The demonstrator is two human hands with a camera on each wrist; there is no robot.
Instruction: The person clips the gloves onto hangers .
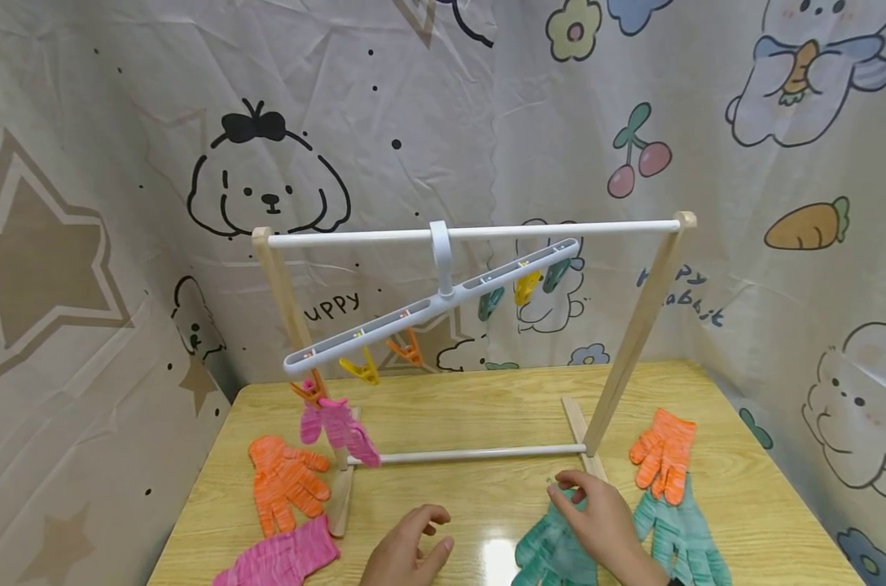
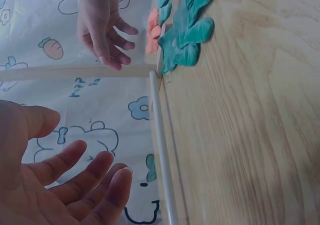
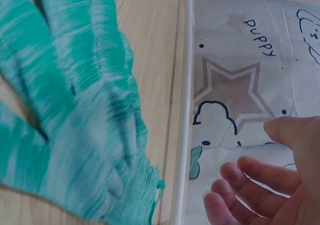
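Over the table's front, my left hand [image 1: 408, 547] hovers with loosely bent fingers and nothing between them. My right hand [image 1: 600, 517] hangs above a green knitted glove [image 1: 546, 539], partly covering it in the head view. In the right wrist view, thumb and fingers of this hand [image 3: 272, 190] are apart and hold nothing, beside the glove [image 3: 95, 120]. A grey clip hanger [image 1: 414, 312] hooks over the rack's white top rod [image 1: 355, 237], slanting down to the left. From its left end, an orange clip [image 1: 310, 394] grips a pink glove [image 1: 351, 431].
Yellow [image 1: 528, 286], orange and green clips dangle unloaded from the hanger. An orange glove [image 1: 285, 482] and a pink glove [image 1: 285, 560] lie at left. Another orange glove [image 1: 664, 446] and green glove [image 1: 685, 529] lie at right. Wooden posts [image 1: 633, 358] and a low white rod [image 1: 472, 454] frame the rack.
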